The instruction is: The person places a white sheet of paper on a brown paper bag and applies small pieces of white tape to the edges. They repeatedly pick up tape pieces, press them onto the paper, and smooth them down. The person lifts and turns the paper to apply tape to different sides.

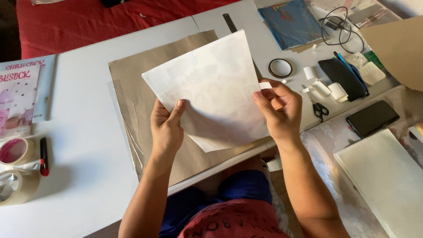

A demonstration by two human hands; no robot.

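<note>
Head view: my left hand [166, 128] and right hand [280, 110] each keep a closed grip on the white sheet [211, 88] above the brown paper [132, 97] on the desk [83, 145]; uneven pulling could crease it.

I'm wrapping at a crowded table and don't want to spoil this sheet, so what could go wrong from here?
1. The white sheet is pinched only at its lower edge by the left hand and right hand; its free upper part could sag or crease.
2. A small tape piece sits at the right fingertips and might stick to the sheet early.
3. The brown paper overhangs the table edge and could slip off.
</note>
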